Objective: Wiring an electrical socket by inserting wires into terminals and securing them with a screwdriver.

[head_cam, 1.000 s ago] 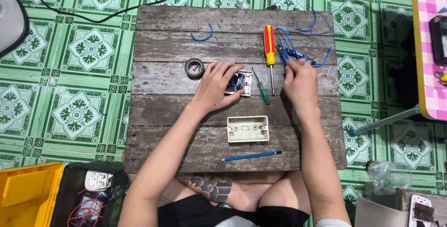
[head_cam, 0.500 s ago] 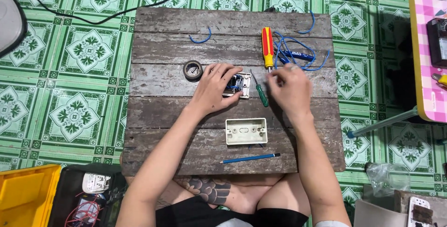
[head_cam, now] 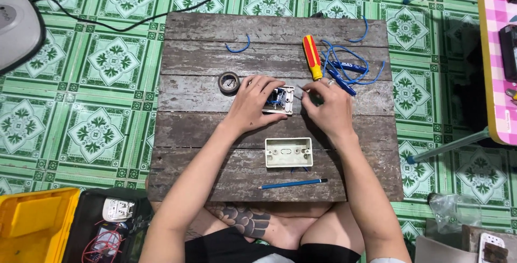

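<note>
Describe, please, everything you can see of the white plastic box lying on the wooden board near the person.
The white rectangular plastic box is a shallow open tray with rounded corners, lying flat, hollow side up, on the weathered grey wooden board. Inside show a central slot and small round holes. No hand touches it. It sits between the person's forearms, just beyond a blue pencil.
</note>
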